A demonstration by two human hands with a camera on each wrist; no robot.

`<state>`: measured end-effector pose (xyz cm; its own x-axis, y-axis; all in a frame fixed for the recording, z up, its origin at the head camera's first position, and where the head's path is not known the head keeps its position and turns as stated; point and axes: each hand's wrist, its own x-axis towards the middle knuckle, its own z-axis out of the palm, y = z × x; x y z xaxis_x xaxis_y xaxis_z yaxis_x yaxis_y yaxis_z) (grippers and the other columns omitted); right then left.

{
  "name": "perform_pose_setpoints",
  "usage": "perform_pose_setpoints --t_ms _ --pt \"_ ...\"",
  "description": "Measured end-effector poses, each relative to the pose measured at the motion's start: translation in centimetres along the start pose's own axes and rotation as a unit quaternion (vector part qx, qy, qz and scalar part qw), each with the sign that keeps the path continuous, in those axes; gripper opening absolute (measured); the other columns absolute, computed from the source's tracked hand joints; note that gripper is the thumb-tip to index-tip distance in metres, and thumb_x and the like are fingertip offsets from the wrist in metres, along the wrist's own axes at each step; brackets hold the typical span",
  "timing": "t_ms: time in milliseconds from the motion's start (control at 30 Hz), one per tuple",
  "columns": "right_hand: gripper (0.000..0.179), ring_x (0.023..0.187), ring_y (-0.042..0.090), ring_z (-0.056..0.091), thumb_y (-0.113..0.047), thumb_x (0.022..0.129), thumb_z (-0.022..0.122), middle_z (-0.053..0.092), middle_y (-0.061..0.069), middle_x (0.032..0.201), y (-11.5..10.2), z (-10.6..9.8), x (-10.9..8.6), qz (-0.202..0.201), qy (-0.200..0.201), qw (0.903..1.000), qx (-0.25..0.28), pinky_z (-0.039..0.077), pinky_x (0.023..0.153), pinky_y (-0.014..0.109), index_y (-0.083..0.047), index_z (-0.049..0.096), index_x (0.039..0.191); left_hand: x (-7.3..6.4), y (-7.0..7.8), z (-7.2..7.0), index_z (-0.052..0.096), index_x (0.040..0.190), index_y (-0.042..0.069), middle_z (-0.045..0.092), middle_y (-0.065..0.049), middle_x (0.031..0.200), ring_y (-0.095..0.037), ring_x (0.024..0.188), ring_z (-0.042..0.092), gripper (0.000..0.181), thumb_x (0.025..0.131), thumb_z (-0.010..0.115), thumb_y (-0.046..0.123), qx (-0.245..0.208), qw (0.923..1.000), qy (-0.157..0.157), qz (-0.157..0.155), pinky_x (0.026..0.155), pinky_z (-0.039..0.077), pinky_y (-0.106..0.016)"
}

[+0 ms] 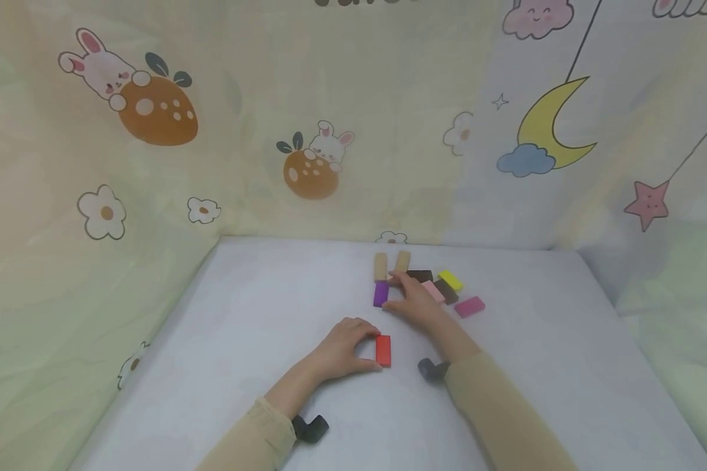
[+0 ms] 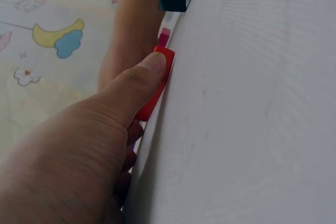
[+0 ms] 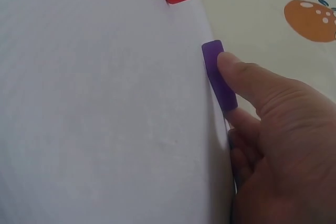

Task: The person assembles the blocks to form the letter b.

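My left hand (image 1: 343, 350) pinches a red block (image 1: 383, 351) by its two ends, thumb at the near end and fingertips at the far one. In the left wrist view the thumb lies on the end of the red block (image 2: 159, 85). Farther back, my right hand (image 1: 417, 302) holds a purple block (image 1: 380, 294) between thumb and fingers. The right wrist view has the thumb against the purple block (image 3: 219, 77), a fingertip at its other end. Directly behind the purple block stands a tan block (image 1: 380, 267), with a second tan block (image 1: 403, 260) to its right.
Right of and behind my right hand lie two dark brown blocks (image 1: 446, 292), a yellow block (image 1: 450, 280), a light pink block (image 1: 433, 292) and a deeper pink block (image 1: 469, 307). A printed cloth (image 1: 389, 183) hangs behind the white table (image 1: 259, 294). Each wrist carries a black device (image 1: 310, 429).
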<state>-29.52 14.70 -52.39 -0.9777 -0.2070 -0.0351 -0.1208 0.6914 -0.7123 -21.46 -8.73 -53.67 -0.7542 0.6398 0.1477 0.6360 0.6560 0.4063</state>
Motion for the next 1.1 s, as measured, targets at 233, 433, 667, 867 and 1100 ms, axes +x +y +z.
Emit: perform_pose_setpoints --t_ms 233,433,667,867,1100 --pt "0.078 0.142 0.029 0.041 -0.044 0.079 0.081 0.059 -0.004 0.14 0.4 0.2 0.0 -0.001 0.008 1.0 0.003 0.034 0.114 0.057 -0.031 0.041 0.145 0.0 -0.2 0.4 0.059 0.129 0.026 0.061 0.01 0.127 -0.015 0.123 0.052 0.064 0.078 0.073 0.063 -0.002 1.0 -0.001 0.004 0.11 0.04 -0.036" --pt "0.075 0.139 0.03 0.046 -0.052 0.078 0.079 0.058 -0.006 0.141 1.2 0.2 -0.3 -0.012 0.005 0.9999 0.008 0.036 0.112 0.059 -0.034 0.043 0.142 0.0 -0.2 0.7 0.059 0.129 0.027 0.061 0.01 0.127 -0.014 0.123 0.052 0.064 0.078 0.073 0.063 -0.01 0.9999 -0.004 -0.002 0.11 0.04 -0.036" --pt "0.073 0.14 0.026 0.044 -0.055 0.079 0.077 0.057 -0.01 0.141 1.2 -0.5 -2.0 -0.022 -0.003 0.9997 0.004 0.035 0.112 0.06 -0.034 0.045 0.141 -0.1 0.2 0.3 0.058 0.132 0.028 0.06 0.01 0.128 -0.014 0.124 0.051 0.065 0.079 0.071 0.064 -0.011 0.9998 -0.011 -0.011 0.11 0.041 -0.037" --pt "0.069 0.139 0.022 0.046 -0.051 0.078 0.08 0.056 -0.014 0.138 0.9 -0.6 -3.9 -0.015 -0.015 0.9998 -0.006 0.038 0.109 0.06 -0.036 0.049 0.138 0.0 0.0 0.2 0.056 0.133 0.03 0.059 0.01 0.131 -0.014 0.124 0.05 0.065 0.08 0.07 0.064 -0.012 0.9998 -0.01 -0.008 0.109 0.042 -0.037" --pt "0.065 0.134 0.017 0.05 -0.048 0.079 0.08 0.057 -0.018 0.135 0.6 -0.3 -5.3 -0.016 -0.022 0.9996 -0.011 0.043 0.108 0.055 -0.038 0.051 0.136 0.1 -0.2 0.2 0.056 0.131 0.026 0.061 0.01 0.126 -0.014 0.121 0.052 0.064 0.08 0.072 0.061 -0.008 0.9999 0.007 0.011 0.107 0.042 -0.036"
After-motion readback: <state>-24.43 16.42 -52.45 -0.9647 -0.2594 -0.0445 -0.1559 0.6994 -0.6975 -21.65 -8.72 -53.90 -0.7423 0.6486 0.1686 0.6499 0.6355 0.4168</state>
